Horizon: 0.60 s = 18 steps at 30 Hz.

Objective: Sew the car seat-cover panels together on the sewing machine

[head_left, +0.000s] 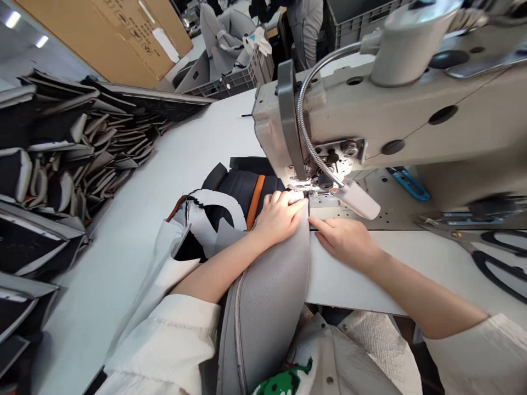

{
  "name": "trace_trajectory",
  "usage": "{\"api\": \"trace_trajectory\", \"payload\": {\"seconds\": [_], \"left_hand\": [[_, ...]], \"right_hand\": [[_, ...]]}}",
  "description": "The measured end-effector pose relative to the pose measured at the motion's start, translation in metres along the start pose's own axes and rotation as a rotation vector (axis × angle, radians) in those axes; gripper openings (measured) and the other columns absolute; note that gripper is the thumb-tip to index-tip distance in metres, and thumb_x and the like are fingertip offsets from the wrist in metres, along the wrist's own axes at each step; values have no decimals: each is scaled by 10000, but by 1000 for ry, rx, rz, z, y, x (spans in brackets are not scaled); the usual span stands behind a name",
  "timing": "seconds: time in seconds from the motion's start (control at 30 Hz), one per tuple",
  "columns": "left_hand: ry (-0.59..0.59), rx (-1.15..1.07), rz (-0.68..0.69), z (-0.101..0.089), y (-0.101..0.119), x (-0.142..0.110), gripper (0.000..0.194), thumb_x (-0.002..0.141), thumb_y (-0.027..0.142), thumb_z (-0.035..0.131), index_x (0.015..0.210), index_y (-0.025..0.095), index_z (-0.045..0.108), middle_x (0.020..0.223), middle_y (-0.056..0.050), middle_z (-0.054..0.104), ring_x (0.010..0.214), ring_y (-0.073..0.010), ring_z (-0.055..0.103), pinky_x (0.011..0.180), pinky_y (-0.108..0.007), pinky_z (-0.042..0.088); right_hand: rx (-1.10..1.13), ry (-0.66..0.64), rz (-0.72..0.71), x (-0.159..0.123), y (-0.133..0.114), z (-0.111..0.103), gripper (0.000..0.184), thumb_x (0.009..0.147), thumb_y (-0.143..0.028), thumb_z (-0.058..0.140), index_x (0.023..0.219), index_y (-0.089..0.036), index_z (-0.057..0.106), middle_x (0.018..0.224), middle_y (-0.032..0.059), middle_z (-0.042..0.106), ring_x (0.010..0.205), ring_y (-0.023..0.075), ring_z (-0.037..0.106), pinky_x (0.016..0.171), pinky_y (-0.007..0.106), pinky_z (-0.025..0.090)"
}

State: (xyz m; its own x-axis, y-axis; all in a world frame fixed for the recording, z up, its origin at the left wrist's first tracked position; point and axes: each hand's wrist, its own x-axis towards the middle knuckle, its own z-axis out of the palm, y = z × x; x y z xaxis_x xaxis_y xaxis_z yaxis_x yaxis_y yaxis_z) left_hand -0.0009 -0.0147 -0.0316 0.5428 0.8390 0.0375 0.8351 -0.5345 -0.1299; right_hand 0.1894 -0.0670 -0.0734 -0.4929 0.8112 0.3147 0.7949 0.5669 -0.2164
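Observation:
A grey padded fabric piece (275, 280) runs from my lap up to the needle area of a sewing machine (313, 109). My left hand (280, 215) lies on top of it with fingers stretched toward the presser foot. At its right edge, just in front of the machine's plate, my right hand (346, 238) touches the fabric with an extended index finger. Beyond my left hand lies the dark part of the work, crossed by an orange strip (256, 202). White and black cut sections (222, 206) fold over to its left. The needle itself is hidden.
Stacked grey-and-black fabric panels (111, 137) line the left side. Blue thread snips (409, 184) lie behind the lamp, and large black-handled scissors (489, 249) rest at right. A cardboard box (111, 33) and a grey crate (247, 74) stand behind the white table (123, 241).

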Motion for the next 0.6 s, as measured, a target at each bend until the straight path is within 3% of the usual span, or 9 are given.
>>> {"api": "trace_trajectory", "payload": {"seconds": [0.13, 0.23, 0.33, 0.4, 0.5, 0.57, 0.6], "left_hand": [[34, 12, 36, -2, -3, 2, 360, 894, 301, 405, 1200, 283, 594, 1055, -95, 555, 975, -263, 451, 801, -388, 356], [28, 57, 50, -5, -6, 2, 383, 883, 288, 379, 1180, 247, 617, 1010, -114, 581, 910, -276, 476, 748, -392, 372], [85, 87, 69, -1, -9, 11, 437, 894, 335, 300, 1177, 264, 626, 1019, -109, 574, 887, -283, 475, 721, -390, 373], [120, 69, 72, 0, -6, 14, 468, 898, 392, 254, 1307, 397, 483, 1039, -63, 559, 905, -289, 460, 731, -402, 367], [141, -18, 72, -6, 2, 9, 507, 891, 428, 251, 1306, 636, 46, 996, 74, 564, 919, -276, 431, 760, -412, 338], [118, -49, 58, -8, 4, 6, 556, 880, 430, 271, 1244, 645, -91, 989, 114, 557, 943, -270, 416, 786, -420, 324], [83, -59, 32, -7, 3, 5, 562, 874, 433, 273, 1242, 643, -96, 1007, 112, 549, 976, -277, 404, 807, -434, 318]], "right_hand": [[62, -24, -14, 6, -3, -4, 285, 910, -173, 392, 1124, -171, 580, 703, 26, 609, 627, 138, 506, 497, 284, 193], [6, -85, 20, 7, -3, -14, 239, 912, -225, 436, 1109, -263, 567, 790, -23, 626, 691, 118, 529, 495, 262, 227], [-37, -109, -33, -10, 0, -18, 254, 955, -244, 363, 1091, -253, 577, 864, 0, 616, 738, 133, 537, 530, 261, 292], [-23, -51, -138, -39, -5, -17, 289, 970, -228, 326, 1118, -231, 574, 887, 25, 615, 789, 143, 541, 609, 279, 348], [126, 40, -283, -106, -21, -17, 254, 962, -294, 385, 1091, -254, 600, 845, 12, 623, 785, 122, 548, 669, 272, 384], [226, 82, -122, -162, -20, -20, 212, 921, -372, 476, 1024, -275, 635, 800, -12, 633, 749, 102, 557, 664, 242, 414], [241, 133, 156, -191, -13, -23, 187, 883, -405, 538, 950, -276, 655, 775, -22, 635, 733, 93, 564, 668, 227, 431]]}}
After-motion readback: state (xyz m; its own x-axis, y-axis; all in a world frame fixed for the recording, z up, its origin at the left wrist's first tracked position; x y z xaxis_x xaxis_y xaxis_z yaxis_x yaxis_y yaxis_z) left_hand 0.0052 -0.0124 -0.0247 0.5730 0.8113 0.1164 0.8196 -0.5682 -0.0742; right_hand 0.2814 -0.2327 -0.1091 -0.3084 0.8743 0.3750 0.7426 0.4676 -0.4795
